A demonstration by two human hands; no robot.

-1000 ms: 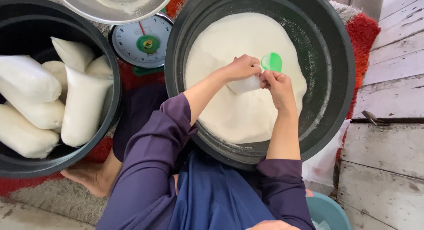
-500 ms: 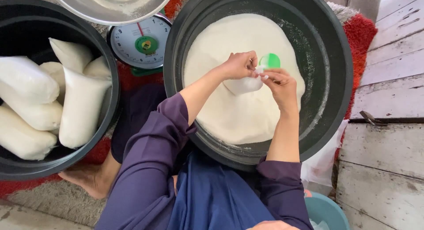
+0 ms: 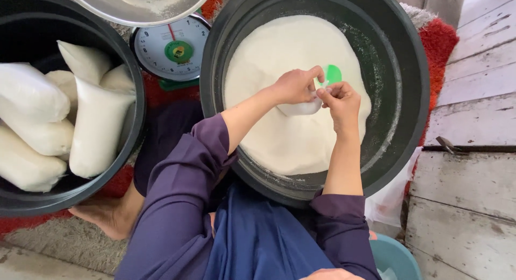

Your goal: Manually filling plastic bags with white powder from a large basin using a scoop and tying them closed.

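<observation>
A big black tub (image 3: 408,97) holds a mound of white powder (image 3: 290,59). Over the mound, my left hand (image 3: 294,86) and my right hand (image 3: 339,101) pinch the top of a small clear plastic bag (image 3: 301,108) filled with white powder. The bag rests on the mound between the two hands. A green scoop (image 3: 333,73) pokes out just behind my fingers, lying on the powder.
A second black tub (image 3: 32,22) at the left holds several filled white bags (image 3: 97,124). A dial kitchen scale (image 3: 172,48) with a metal bowl (image 3: 140,5) stands between the tubs. Grey wooden planks (image 3: 473,151) lie to the right, a teal container (image 3: 395,258) near my lap.
Both hands stay at the bag's top with small finger movements. The view shifted slightly; nothing else moved.
</observation>
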